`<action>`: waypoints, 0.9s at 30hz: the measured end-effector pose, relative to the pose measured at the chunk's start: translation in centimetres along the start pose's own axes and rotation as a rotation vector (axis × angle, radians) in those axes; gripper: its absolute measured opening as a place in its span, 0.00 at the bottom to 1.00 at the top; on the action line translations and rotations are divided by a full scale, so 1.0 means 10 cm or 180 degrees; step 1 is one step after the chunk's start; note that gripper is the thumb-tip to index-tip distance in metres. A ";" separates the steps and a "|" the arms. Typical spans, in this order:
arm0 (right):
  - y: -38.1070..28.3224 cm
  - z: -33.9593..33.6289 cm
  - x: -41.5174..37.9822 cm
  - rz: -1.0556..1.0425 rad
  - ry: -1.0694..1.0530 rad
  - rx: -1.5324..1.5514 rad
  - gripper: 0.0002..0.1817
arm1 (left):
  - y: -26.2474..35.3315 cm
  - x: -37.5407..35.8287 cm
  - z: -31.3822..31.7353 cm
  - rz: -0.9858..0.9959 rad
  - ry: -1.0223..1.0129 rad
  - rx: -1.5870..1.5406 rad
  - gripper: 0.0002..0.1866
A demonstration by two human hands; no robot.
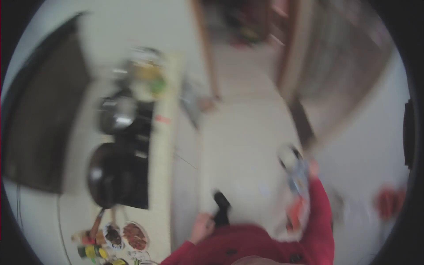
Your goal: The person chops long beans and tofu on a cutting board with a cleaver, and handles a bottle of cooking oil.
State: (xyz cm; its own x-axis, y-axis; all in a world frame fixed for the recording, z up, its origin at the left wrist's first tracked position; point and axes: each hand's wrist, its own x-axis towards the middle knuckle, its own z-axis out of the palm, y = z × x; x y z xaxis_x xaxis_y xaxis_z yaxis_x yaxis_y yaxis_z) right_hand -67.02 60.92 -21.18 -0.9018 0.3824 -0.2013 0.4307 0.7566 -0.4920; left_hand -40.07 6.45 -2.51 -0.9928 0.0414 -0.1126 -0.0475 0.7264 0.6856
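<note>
My left hand (203, 227) hangs low in front of the red garment (247, 245), beside the counter's front. Its fingers look curled in, and nothing shows in them. On the right, my right hand (312, 168) is out at the end of a red sleeve (319, 212), smeared by motion. A blurred blue and whitish thing (298, 176) with a dark ring at its top overlaps the view right beside this hand. I cannot tell whether the hand holds it. Below it shows a blurred red-orange patch (296, 214).
A kitchen counter (161, 154) runs along the left. On its black cooktop (141, 176) stand a dark wok (106, 172) and a shiny pot (118, 117). A plate of reddish-brown food (135, 235) sits nearer. Ahead is a doorway (240, 66); a dark-clad foot (221, 202) is on the pale floor.
</note>
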 end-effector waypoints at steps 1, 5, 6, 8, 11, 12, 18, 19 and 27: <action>-0.62 0.09 0.24 -0.0173 0.0337 0.0814 0.15 | -0.18 0.13 -0.16 -0.0196 0.0137 -0.0009 0.16; -4.05 -0.34 0.52 -0.1302 0.0270 0.3268 0.10 | -0.21 0.76 -0.73 -0.0717 0.0248 -0.0475 0.16; -5.06 -0.50 0.43 -0.1694 0.0234 0.3216 0.09 | -0.17 0.96 -0.94 -0.0619 0.0387 -0.0490 0.16; -6.52 -1.03 -0.25 -0.2922 0.0215 0.2761 0.08 | -0.04 1.28 -1.27 -0.0257 0.0568 -0.0611 0.15; -8.38 -1.38 -1.17 -0.4569 0.0248 0.2724 0.07 | 0.02 1.55 -1.64 0.0267 0.1276 -0.0576 0.12; -8.82 -1.41 -1.44 -0.4906 0.0238 0.2792 0.08 | 0.02 1.60 -1.73 0.0294 0.1365 -0.0534 0.12; -10.76 -1.49 -2.96 -0.6961 0.0924 0.3191 0.18 | -0.06 1.77 -1.99 -0.0003 0.2005 -0.0262 0.12; -10.91 -1.47 -3.12 -0.6945 0.1134 0.3200 0.18 | -0.09 1.79 -1.99 -0.0285 0.2194 -0.0262 0.12; -11.41 -1.38 -3.50 -0.7248 0.1483 0.3541 0.20 | -0.25 2.33 -1.95 -0.1047 0.3369 -0.0208 0.10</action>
State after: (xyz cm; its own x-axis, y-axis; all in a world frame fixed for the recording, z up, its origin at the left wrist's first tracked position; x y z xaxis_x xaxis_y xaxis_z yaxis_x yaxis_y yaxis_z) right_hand -84.08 -31.45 53.71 0.3385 -0.0159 0.9408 -0.8920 -0.3237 0.3155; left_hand -65.25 -7.81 7.19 -0.5220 -0.7762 0.3536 -0.3007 0.5554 0.7753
